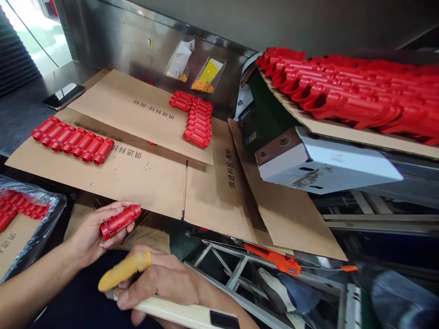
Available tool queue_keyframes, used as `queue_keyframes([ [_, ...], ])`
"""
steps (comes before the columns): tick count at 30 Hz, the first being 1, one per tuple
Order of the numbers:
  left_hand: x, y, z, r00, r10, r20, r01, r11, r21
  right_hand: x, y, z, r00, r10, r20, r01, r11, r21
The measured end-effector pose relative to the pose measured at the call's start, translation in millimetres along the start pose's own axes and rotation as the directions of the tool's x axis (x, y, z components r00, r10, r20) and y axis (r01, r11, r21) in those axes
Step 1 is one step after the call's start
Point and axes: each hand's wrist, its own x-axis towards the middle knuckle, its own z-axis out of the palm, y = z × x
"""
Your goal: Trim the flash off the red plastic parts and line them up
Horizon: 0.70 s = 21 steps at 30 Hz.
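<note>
My left hand [98,233] wraps its fingers round a red cylindrical part [120,222], held at a tilt in front of the cardboard's near edge. Below and to the right of it, my right hand [157,278] grips a pale-handled tool [178,310] whose short dark tip points left. A yellow finger cot [124,270] covers one finger of that hand. The tool's tip is apart from the red part. A row of several red parts [73,139] lies on the cardboard sheet [147,183] at the left.
More red parts [199,121] lie on an upper cardboard sheet [113,98], and many fill a raised tray at the right. A phone [64,96] rests at the back left. A plastic-lined box [27,256] stands at the left, an orange tool [274,259] below the bench edge.
</note>
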Motion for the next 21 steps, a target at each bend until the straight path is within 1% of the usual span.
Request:
queue_keyframes([
  [1,-0.4,1.0,0.3,1.0,0.002,0.016,-0.002,1.0,-0.001,-3.8,0.0,1.0,1.0,-0.005,-0.02,0.007,0.997,0.079],
  [2,-0.9,1.7,0.6,1.0,0.013,0.008,-0.013,1.0,0.0,-7.4,0.7,2.6,0.997,0.015,-0.069,-0.004,0.987,0.158],
  [3,-1.4,2.0,1.0,0.999,0.034,-0.015,-0.034,0.999,0.007,-10.7,2.1,4.8,0.987,0.064,-0.15,-0.03,0.976,0.216],
  [4,-1.9,1.9,1.3,0.997,0.065,-0.041,-0.064,0.998,0.02,-13.5,3.9,7.3,0.958,0.133,-0.254,-0.073,0.97,0.233],
  [5,-2.4,1.2,1.5,0.992,0.108,-0.062,-0.106,0.993,0.043,-15.6,6.2,10.1,0.917,0.189,-0.351,-0.118,0.97,0.213],
  [6,-3.0,0.1,1.5,0.983,0.169,-0.071,-0.163,0.984,0.074,-17.0,8.7,12.9,0.876,0.216,-0.431,-0.162,0.974,0.159],
  [7,-3.6,-1.3,1.2,0.968,0.243,-0.066,-0.235,0.966,0.109,-17.6,11.3,15.6,0.845,0.213,-0.49,-0.193,0.977,0.092],
  [8,-4.3,-3.0,0.5,0.946,0.32,-0.046,-0.31,0.939,0.146,-17.5,13.9,18.1,0.83,0.19,-0.524,-0.207,0.978,0.026],
  [10,-6.0,-6.5,-1.5,0.895,0.446,0.003,-0.435,0.872,0.224,-15.5,19.0,22.7,0.832,0.119,-0.541,-0.194,0.977,-0.083],
  [12,-8.2,-9.4,-3.6,0.855,0.517,0.048,-0.504,0.803,0.319,-11.9,23.5,26.7,0.845,0.047,-0.533,-0.156,0.975,-0.161],
  [14,-10.6,-11.0,-4.3,0.834,0.546,0.083,-0.528,0.744,0.408,-7.9,26.9,30.3,0.854,-0.009,-0.52,-0.123,0.968,-0.217],
  [16,-12.4,-11.5,-3.7,0.813,0.573,0.105,-0.55,0.695,0.462,-4.9,29.3,33.0,0.86,-0.052,-0.508,-0.097,0.96,-0.262],
  [18,-13.2,-11.0,-2.5,0.791,0.6,0.121,-0.573,0.658,0.489,-3.4,30.8,34.6,0.859,-0.082,-0.505,-0.079,0.954,-0.29],
  [21,-12.9,-9.8,-0.7,0.755,0.641,0.138,-0.61,0.608,0.509,-3.4,31.2,34.9,0.855,-0.093,-0.51,-0.077,0.95,-0.302],
])
